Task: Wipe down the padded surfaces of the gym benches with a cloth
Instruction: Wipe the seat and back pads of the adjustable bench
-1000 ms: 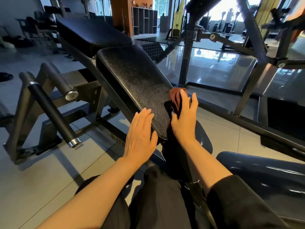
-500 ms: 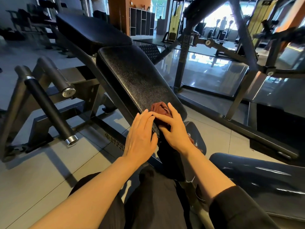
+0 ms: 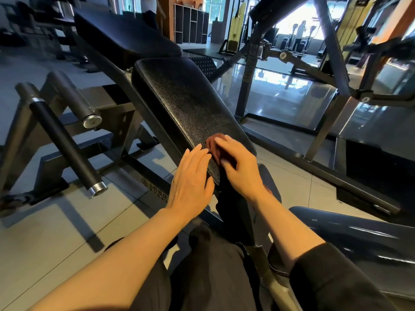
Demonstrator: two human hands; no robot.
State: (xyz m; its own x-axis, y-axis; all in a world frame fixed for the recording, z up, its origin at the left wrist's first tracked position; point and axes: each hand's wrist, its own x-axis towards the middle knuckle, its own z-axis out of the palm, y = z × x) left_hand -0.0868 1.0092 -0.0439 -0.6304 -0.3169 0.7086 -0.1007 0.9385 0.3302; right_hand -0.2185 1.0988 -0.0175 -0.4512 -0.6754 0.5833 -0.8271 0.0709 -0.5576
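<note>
1. We see our right hand (image 3: 238, 167) laid over a reddish-brown cloth (image 3: 214, 143), fingers loosely bent across it; motion blur hides whether they grip it.
2. The cloth sits on the near end of the black padded desk (image 3: 188, 104), at about 12 o'clock from our hands.
3. Our left hand (image 3: 190, 182) lies flat, fingers straight, on the pad's near left edge, just beside the cloth.
4. Two roller bars (image 3: 65, 140) stand at 9 o'clock.

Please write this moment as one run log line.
left hand: flat on pad edge | right hand: pressing cloth on pad | step: wiping
</note>
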